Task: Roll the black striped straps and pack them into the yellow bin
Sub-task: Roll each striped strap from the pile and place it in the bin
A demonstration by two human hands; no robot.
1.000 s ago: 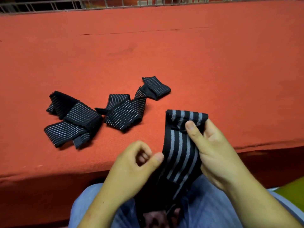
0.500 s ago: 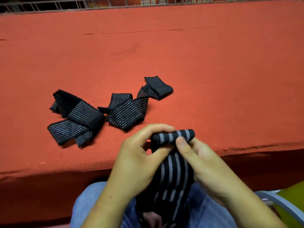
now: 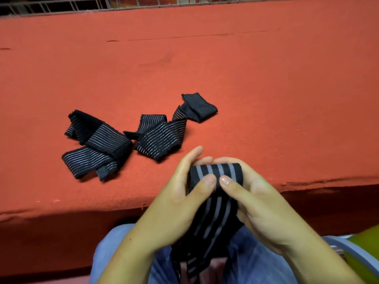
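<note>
Black striped strap (image 3: 217,171), its top end rolled, is pinched by the curled fingers (image 3: 207,182) of the left hand (image 3: 180,203) and right hand (image 3: 264,203), its tail hanging over the lap. Beyond, loose straps (image 3: 98,144) lie crumpled on the red bench (image 3: 266,89). The yellow bin (image 3: 367,242) shows at the lower right.

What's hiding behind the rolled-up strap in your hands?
Fingers of the left hand and right hand curl behind the strap; only their tips show above it. The roll covers the rest, so how they hold there is hidden.
</note>
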